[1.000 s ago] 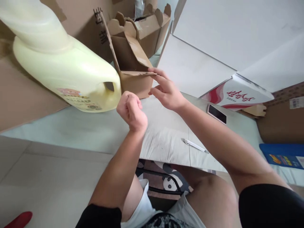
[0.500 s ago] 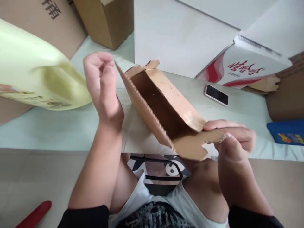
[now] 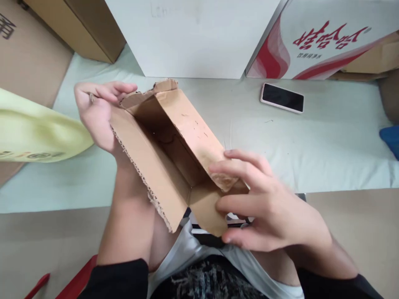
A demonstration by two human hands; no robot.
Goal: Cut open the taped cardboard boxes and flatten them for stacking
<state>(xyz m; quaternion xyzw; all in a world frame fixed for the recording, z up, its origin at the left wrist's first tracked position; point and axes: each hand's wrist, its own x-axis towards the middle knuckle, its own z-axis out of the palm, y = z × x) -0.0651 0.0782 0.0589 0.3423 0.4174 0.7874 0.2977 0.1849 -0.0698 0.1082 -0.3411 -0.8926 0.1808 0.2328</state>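
An open cardboard box with torn, ragged flaps tilts in front of me, its dark inside facing up. My left hand grips it at the far left corner, fingers curled round the side panel and partly hidden by it. Across the near right end lies my right hand, its fingers spread and touching the box's outer panel and the curved end flap. The palm side of that hand is hidden.
A phone lies on the pale green cloth. Behind stand a white box, a red-and-white carton and a brown carton. A yellow-green jug is at left; something blue is at right.
The box has come nearer and turned its opening more toward me. My left hand has closed on its far corner; my right hand has released its pinch on the flap and spread its fingers.
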